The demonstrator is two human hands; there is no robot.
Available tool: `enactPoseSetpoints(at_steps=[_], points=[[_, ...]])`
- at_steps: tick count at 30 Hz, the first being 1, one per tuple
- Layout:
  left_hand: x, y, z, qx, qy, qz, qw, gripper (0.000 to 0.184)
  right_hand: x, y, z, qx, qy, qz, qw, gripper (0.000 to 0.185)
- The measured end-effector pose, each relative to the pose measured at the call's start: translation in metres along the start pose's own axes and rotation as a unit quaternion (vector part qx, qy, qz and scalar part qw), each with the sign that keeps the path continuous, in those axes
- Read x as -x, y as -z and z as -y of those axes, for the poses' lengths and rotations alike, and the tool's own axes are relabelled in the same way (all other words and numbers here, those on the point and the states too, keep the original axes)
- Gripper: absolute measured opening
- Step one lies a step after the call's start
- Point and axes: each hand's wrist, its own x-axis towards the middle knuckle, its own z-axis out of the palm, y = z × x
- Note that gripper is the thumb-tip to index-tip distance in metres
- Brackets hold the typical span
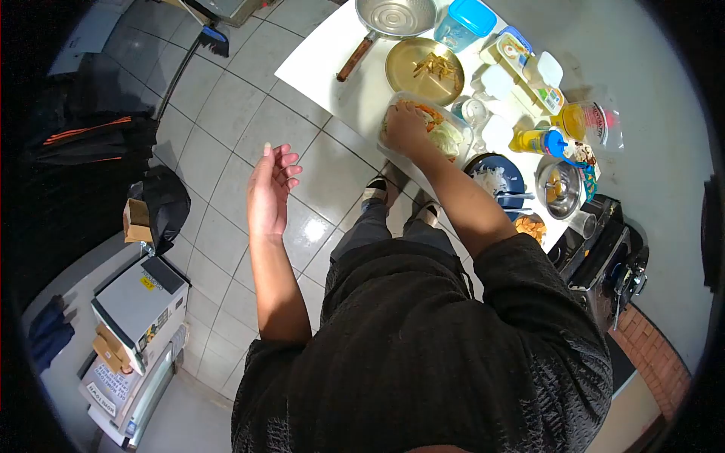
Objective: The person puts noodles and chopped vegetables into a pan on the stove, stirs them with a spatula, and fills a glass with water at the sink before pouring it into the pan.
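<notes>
clear container [463,155] at the white table's [321,64] near edge, holding pale-green leaves [444,140] and orange shreds [432,118]; gold pan [405,74] just beyond. tiled floor [234,124] open leftward. right hand [405,127] reaches in, fingers down, grip cannot be told; left hand [273,183] raised, nothing held, fingers loosely bent.

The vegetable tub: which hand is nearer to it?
Right. The right hand is in the tub; the left hand is held apart from it, over the floor.

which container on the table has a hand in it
The clear tub of vegetables beside the gold dish; only there does the right hand reach in.
</notes>
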Motion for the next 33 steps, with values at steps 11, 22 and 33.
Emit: enactPoseSetpoints(at_steps=[11,22,33], points=[[0.005,-0.003,0.004,-0.022,0.007,0.005,1.000,0.043,0.010,0.020,-0.009,-0.085,0.002,-0.058,0.995,0.033],[-0.012,-0.062,0.017,-0.071,0.054,0.084,0.992,0.047,0.048,0.102,-0.058,-0.460,-0.172,0.062,0.869,0.043],[0.014,-0.250,0.037,-0.099,0.128,0.378,0.912,0.055,0.167,0.208,-0.123,-0.751,-0.239,-0.045,0.614,0.024]])
